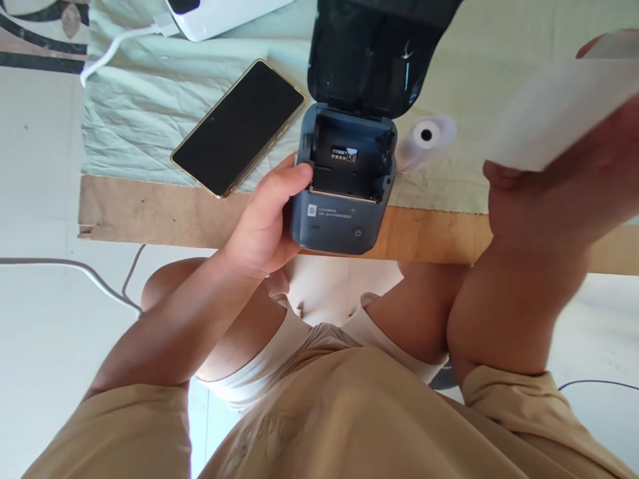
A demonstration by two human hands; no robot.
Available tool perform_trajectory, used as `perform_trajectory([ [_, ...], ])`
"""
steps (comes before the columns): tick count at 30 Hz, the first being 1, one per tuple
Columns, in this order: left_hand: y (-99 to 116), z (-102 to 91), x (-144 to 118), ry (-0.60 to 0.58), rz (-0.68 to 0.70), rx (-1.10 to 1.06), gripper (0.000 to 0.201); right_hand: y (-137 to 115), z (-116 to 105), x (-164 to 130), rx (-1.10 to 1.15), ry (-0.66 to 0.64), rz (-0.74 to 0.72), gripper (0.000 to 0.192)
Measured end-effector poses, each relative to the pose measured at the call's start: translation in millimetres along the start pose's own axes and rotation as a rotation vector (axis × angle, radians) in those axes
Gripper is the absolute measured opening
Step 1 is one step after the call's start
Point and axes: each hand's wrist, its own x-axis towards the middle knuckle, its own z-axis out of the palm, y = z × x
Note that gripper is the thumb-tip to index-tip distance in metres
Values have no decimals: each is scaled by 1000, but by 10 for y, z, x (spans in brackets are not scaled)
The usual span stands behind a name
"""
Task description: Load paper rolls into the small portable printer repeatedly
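Observation:
My left hand is closed around the left side of a small dark blue-grey label printer, its thumb on the rim of the roll bay. The printer's black lid is flipped up, and the bay shows a small printed sticker inside but no roll. My right hand, smeared by motion, grips a white piece of paper at the far right. Between the printer and that hand, a small white paper roll with a dark core hole rests on the green cloth.
A smartphone with a dark screen lies left of the printer. Behind it sits a white device with a white cable attached. The green cloth covers most of the wooden table, whose bare front edge shows.

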Motion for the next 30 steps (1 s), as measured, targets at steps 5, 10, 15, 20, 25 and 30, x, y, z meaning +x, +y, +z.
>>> perform_trajectory([
  [5, -21, -65, 32, 19, 25, -14, 40, 137, -63, -31, 103, 99, -216, 23],
  [10, -86, -110, 47, -64, 80, -69, 38, 167, -132, -45, -439, 60, -40, 30],
  [15, -89, -107, 50, -69, 81, -60, 37, 240, -162, 18, -687, 72, 180, 55],
  [20, -78, -73, 23, -13, 62, -38, 32, 88, -205, -32, -669, 86, -182, 44],
  [25, -58, -44, -6, -11, 47, -48, 27, -123, 100, -117, -598, -72, -429, 36],
  [30, -85, -41, -8, 14, 51, -21, 27, -111, 358, -178, -701, -306, -206, 52],
])
